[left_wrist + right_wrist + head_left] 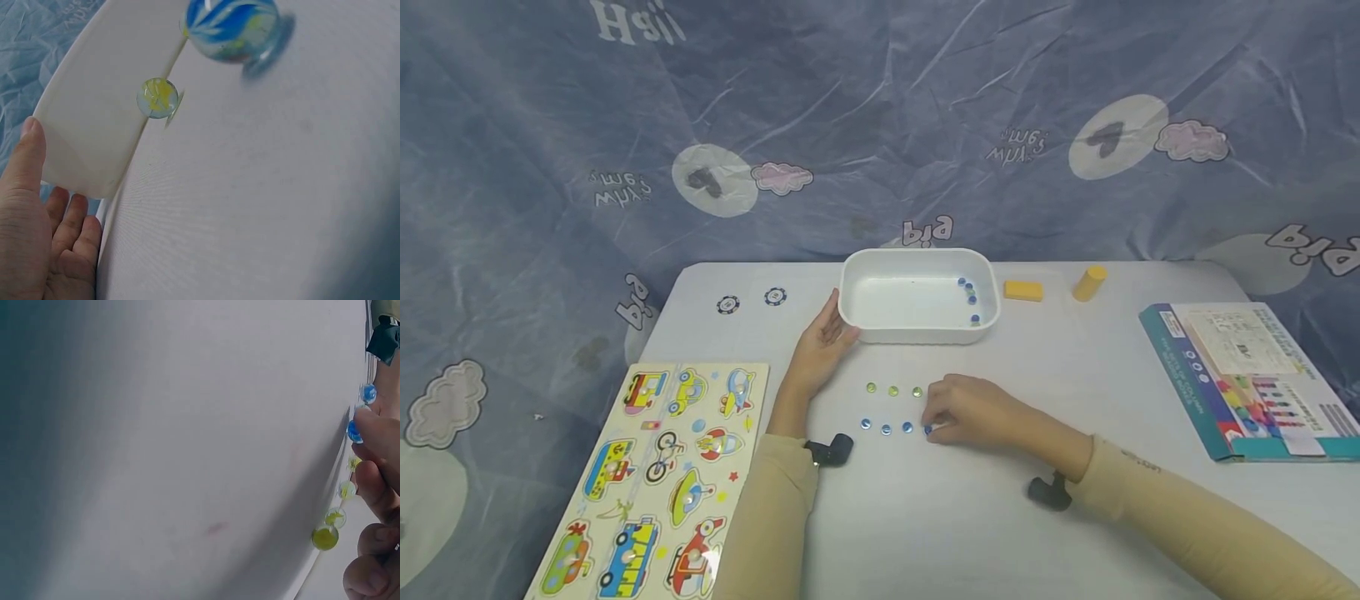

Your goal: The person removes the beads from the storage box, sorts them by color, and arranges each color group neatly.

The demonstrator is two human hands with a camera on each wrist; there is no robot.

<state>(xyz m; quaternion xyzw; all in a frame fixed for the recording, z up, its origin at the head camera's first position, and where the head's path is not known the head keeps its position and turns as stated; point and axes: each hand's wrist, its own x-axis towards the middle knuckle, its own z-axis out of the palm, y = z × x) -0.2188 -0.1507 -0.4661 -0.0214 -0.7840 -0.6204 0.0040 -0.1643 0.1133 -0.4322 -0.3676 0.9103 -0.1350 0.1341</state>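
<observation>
Blue glass marble (927, 431), rightmost in a left-to-right row, sits pinched at the fingertips of my right hand (972, 410), yellow-green marbles (892, 391) just beyond, while farther off I have my left hand (817, 353), fingers loosely extended, touching the left end of the white tray (917, 336).

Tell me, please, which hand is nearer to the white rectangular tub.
Left. The left hand touches the left end of the white rectangular tub; the right hand is apart, on its near side, at a blue marble.
</observation>
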